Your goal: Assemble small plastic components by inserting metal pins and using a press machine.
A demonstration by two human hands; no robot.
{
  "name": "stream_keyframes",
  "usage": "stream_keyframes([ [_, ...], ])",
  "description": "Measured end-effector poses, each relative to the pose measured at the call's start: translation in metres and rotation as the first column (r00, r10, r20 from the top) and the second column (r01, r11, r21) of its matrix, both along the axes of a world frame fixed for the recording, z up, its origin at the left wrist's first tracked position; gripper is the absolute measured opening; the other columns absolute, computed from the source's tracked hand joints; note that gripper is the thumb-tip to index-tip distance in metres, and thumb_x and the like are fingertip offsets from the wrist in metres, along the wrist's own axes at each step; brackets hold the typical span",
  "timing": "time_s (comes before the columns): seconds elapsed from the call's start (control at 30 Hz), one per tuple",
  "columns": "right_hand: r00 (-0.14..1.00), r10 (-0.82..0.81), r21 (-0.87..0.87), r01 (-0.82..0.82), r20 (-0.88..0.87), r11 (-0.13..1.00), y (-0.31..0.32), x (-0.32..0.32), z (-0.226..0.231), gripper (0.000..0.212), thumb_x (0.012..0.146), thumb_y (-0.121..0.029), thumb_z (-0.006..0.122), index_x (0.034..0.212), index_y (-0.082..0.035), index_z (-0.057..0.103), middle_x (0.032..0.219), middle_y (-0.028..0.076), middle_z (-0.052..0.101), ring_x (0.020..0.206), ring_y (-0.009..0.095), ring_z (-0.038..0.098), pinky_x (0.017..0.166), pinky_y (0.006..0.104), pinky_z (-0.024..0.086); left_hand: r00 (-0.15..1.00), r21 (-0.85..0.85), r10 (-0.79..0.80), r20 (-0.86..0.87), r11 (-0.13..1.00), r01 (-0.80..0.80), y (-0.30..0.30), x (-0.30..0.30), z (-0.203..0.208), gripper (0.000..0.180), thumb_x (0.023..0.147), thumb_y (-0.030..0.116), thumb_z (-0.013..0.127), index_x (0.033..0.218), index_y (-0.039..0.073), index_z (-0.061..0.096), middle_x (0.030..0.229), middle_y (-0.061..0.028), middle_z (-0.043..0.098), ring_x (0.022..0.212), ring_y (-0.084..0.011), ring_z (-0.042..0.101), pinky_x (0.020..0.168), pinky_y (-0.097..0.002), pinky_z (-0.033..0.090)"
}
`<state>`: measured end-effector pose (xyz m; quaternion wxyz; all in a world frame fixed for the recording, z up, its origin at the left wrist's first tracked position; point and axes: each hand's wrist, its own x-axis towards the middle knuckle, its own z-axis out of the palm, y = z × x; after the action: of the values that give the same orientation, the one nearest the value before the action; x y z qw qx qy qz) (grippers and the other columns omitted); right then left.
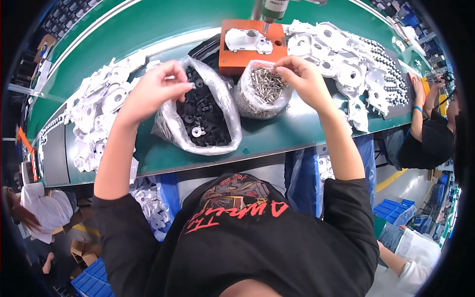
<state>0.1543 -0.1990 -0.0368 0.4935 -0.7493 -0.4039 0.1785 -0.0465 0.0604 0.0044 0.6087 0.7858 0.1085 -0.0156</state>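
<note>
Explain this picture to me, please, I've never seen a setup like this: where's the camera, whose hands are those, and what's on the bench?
There is no robot here, just a person's bare hands. The only picture comes from a wide fisheye camera on the person's head, looking down, so straight edges bend.

On the green bench, the left hand is at a bag of black parts. The right hand is at a smaller bag of what look like screws. Whether either grip holds something small, I can't tell.

Behind the smaller bag, an orange block carries a white part, with a tool above. White parts are heaped on both sides.
</note>
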Motion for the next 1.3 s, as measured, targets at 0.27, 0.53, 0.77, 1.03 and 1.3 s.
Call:
stream_keyframes([
  [0.27,0.993,-0.057,0.046,0.062,-0.102,0.997,0.001,0.002,-0.007,0.016,0.088,-0.008,0.056,0.098,0.003,0.062,0.083,0.004,0.064,0.075,0.007,0.058,0.069,0.0207,0.045,0.985,0.611,-0.054,0.165,0.789,-0.059,-0.006,0.136,0.008,0.025,0.077,0.019,0.068,0.088,-0.002,0.059,0.068,-0.0103,0.06,0.059,-0.015,0.058,0.055,-0.0296,0.045],
  [0.53,0.983,-0.064,0.024,0.069,-0.173,0.997,0.001,0.003,-0.006,0.016,0.086,-0.007,0.06,0.098,0.003,0.062,0.084,0.003,0.064,0.076,0.007,0.058,0.07,0.0203,0.046,0.961,0.562,-0.144,0.237,0.827,-0.015,-0.006,0.217,-0.014,0.016,0.076,0.014,0.067,0.083,0.002,0.061,0.067,-0.0078,0.062,0.059,-0.0158,0.061,0.056,-0.0304,0.048],
  [0.77,0.979,-0.05,0.003,0.051,-0.197,0.999,-0.001,0.005,-0.006,0.016,0.084,-0.008,0.062,0.097,0.002,0.062,0.085,0.003,0.065,0.078,0.006,0.059,0.072,0.0206,0.047,0.957,0.575,-0.27,0.11,0.802,0.16,-0.025,0.217,0.003,0.028,0.077,0.01,0.064,0.105,0.006,0.061,0.093,-0.0067,0.067,0.086,-0.0141,0.064,0.077,-0.0282,0.049],
  [1.03,0.97,-0.027,0.018,0.032,-0.24,0.999,0.001,0.006,-0.006,0.016,0.084,-0.007,0.062,0.097,0.002,0.062,0.086,0.003,0.065,0.08,0.007,0.059,0.074,0.021,0.047,0.919,0.614,-0.271,0.287,0.788,0.041,-0.007,0.24,-0.022,0.023,0.068,0.018,0.072,0.089,0.01,0.069,0.082,-0.0062,0.068,0.072,-0.0166,0.064,0.065,-0.03,0.049],
  [1.3,0.975,-0.029,0.008,0.032,-0.221,0.999,0.0,0.008,-0.01,0.014,0.084,-0.007,0.062,0.096,0.001,0.062,0.085,0.002,0.065,0.08,0.006,0.059,0.074,0.0206,0.047,0.926,0.536,-0.267,0.267,0.84,0.088,-0.011,0.241,-0.024,0.026,0.068,0.02,0.072,0.092,0.009,0.068,0.083,-0.0064,0.068,0.076,-0.0172,0.064,0.07,-0.0308,0.049],
])
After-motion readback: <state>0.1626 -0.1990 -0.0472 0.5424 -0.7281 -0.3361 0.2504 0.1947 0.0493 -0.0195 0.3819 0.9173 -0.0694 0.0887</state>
